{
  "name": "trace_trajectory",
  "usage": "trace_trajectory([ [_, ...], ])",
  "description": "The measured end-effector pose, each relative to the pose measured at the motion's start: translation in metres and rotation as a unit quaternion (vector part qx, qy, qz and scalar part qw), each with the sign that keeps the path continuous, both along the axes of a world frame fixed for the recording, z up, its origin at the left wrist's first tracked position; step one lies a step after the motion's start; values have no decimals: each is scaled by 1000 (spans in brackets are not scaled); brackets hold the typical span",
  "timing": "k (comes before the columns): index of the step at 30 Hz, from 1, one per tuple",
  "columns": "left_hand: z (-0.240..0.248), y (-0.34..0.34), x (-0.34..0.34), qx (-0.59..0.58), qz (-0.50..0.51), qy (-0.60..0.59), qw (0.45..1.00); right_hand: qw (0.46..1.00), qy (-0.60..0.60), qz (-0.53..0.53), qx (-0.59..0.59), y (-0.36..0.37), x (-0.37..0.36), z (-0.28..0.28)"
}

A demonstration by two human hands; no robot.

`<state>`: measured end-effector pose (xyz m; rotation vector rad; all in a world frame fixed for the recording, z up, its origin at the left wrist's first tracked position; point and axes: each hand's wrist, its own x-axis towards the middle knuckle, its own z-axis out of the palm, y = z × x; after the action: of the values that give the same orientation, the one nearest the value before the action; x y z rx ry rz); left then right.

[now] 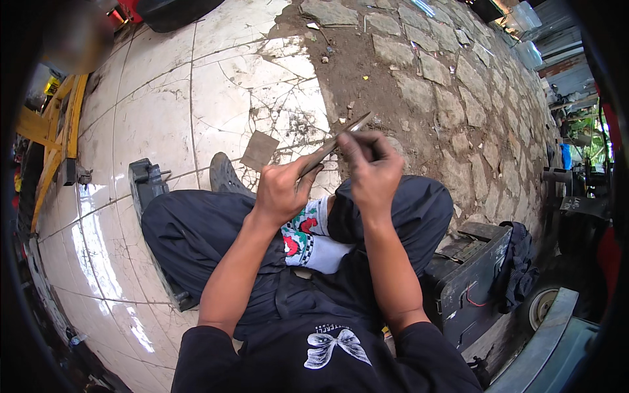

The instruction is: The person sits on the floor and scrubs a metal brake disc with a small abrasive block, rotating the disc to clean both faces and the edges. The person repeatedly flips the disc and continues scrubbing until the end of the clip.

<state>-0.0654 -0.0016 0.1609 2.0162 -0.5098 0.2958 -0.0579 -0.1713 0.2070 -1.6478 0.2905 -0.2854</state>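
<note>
A long, narrow, pointed blade [322, 153] slants up and to the right in front of my crossed legs. My left hand [282, 193] is closed round its lower end, thumb along the side. Near the upper part, my right hand [375, 170] is curled in a pinch, its index finger and thumb against or just beside the blade. Whatever those fingertips may hold is hidden. The tip beyond them looks shiny, while the rest appears dull and dark. Below the hands show a patterned grey sock [321, 249] and my dark trousers [196, 226].
A brown square piece [259, 150] lies on the cracked white tiles [154, 111], near a dark clog [227, 173]. Bare soil and paving stones [452, 105] extend to the right. A black case [468, 295] stands by my right knee. Yellow wooden framing [57, 124] is at far left.
</note>
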Motion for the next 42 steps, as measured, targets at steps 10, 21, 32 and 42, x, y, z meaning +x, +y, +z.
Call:
trace_trajectory([
  [10, -2, 0, -6, 0, 7, 2, 1000, 987, -53, 20, -149, -4, 3, -1],
  [21, 3, -5, -6, 9, 7, 2, 1000, 993, -77, -70, 61, -3, 19, -9],
  [32, -2, 3, -3, -40, 41, 15, 998, 973, -177, 22, -145, 31, -3, -18],
  [42, -1, 6, -13, -33, 40, 10, 999, 994, -93, -35, -53, -7, 31, -18],
])
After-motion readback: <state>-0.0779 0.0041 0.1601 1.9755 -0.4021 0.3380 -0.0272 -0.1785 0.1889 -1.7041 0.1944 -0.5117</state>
